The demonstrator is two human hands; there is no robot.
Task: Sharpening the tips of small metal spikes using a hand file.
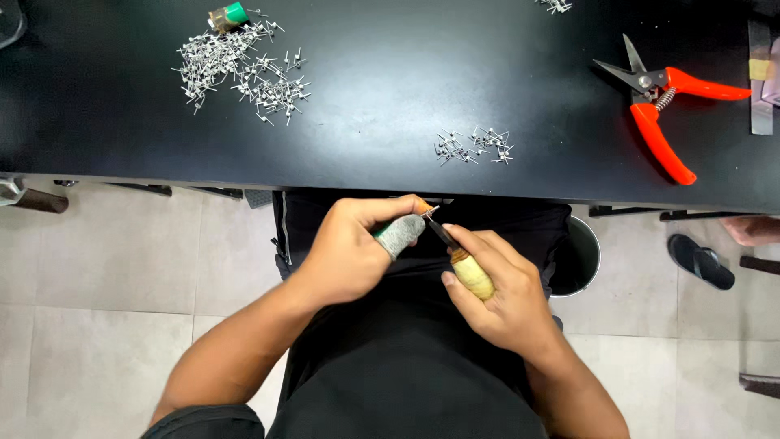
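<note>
Both hands work close together over the lap, just below the near edge of the black desk (382,106). The left hand (349,252) is curled shut, its thumb in a grey fabric finger cot (400,234), and it pinches a small metal piece (429,211) between that covered thumb and the forefinger; a sliver of green shows just behind the cot. The right hand (500,297) is clamped on a small tool with a pale yellow wooden handle (472,276), whose dark thin blade (441,233) slants up and to the left so that its tip meets the pinched piece right at the left fingertips. Past the hands on the desk, just ahead of them, lies a small cluster of metal pins (475,146). Farther off, ahead and to the left of the left hand, spreads a large heap of the same pins (240,69), with a green-capped little bottle (227,15) lying at its far edge. Well ahead and to the right of the right hand rest orange-handled snips (662,102), blades slightly apart. A round bin (581,258) sits on the floor just to the right of the right hand.
</note>
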